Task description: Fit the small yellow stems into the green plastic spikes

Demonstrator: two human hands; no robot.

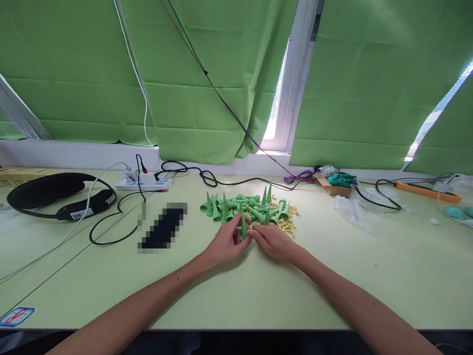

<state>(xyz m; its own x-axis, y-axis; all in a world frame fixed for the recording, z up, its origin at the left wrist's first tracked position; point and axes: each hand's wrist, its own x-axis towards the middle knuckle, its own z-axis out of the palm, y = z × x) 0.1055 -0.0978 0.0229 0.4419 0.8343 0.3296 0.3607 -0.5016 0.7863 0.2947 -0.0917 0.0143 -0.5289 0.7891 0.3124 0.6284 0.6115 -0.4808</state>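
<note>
My left hand (227, 242) has its thumb and fingers closed around a pointed green plastic cone (244, 228), held upright with the tip up. Right beside it, the fingertips of my right hand (275, 243) are pinched together and meet the left fingertips near the cone. Whatever sits in that pinch is hidden or too small to make out. Just beyond both hands lies a pile of similar green cones (254, 213), some standing, others on their sides. Small pale yellow pieces (287, 228) are scattered at the pile's right side.
A black neckband device (83, 209), a power strip (144, 182) and a blurred dark object (164, 228) are on the left. At the back right stand a small cardboard box (334, 188), clear plastic wrap (353, 209) and an orange tool (428, 191). Black cables run along the wall.
</note>
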